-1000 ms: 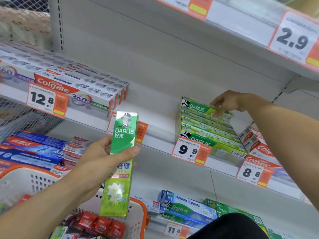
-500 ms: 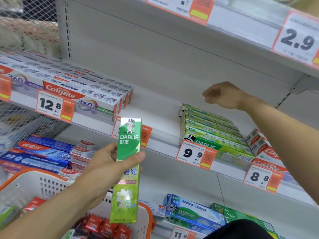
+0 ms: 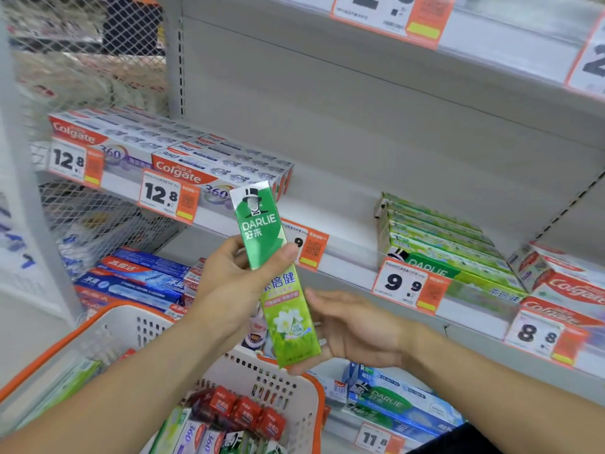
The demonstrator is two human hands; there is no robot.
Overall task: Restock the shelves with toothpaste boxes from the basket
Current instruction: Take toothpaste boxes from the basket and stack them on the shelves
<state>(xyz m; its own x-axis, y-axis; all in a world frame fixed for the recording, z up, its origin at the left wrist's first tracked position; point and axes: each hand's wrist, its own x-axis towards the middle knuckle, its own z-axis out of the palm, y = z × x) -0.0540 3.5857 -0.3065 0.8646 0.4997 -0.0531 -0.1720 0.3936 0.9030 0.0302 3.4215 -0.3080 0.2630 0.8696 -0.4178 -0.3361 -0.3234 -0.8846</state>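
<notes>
Darlie box (image 3: pixel 274 276): upright, slightly tilted, above the basket (image 3: pixel 304 407).
Left hand (image 3: pixel 235 283): fingers and thumb clamped round its upper half.
Right hand (image 3: pixel 353 329): fingers relaxed, cradling its lower end.

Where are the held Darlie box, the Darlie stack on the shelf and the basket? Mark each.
held Darlie box (image 3: pixel 262 231), head view, green upper face.
Darlie stack (image 3: pixel 435 237), head view, top boxes.
basket (image 3: pixel 319 398), head view, orange rim.

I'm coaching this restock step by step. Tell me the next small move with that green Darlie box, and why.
Probably close the right hand on the lower end of the green Darlie box, then carry it to the Darlie stack above the 9.9 tag. The left hand grips the box upright; the right only cups its bottom, and that stack matches it.
</notes>
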